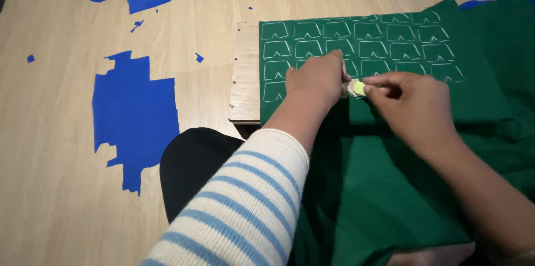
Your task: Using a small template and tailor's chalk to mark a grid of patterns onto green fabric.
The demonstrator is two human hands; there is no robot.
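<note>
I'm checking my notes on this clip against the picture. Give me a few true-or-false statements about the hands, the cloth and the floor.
1. The right hand pinches a small yellow-green chalk piece. True.
2. The green fabric is unmarked. False: rows of white chalk outlines cover it.
3. The left hand presses on the fabric over a wooden board. True.
4. Red paper scraps lie on the floor. False: the scraps are blue.
5. The left arm wears a striped sleeve. True.
</note>
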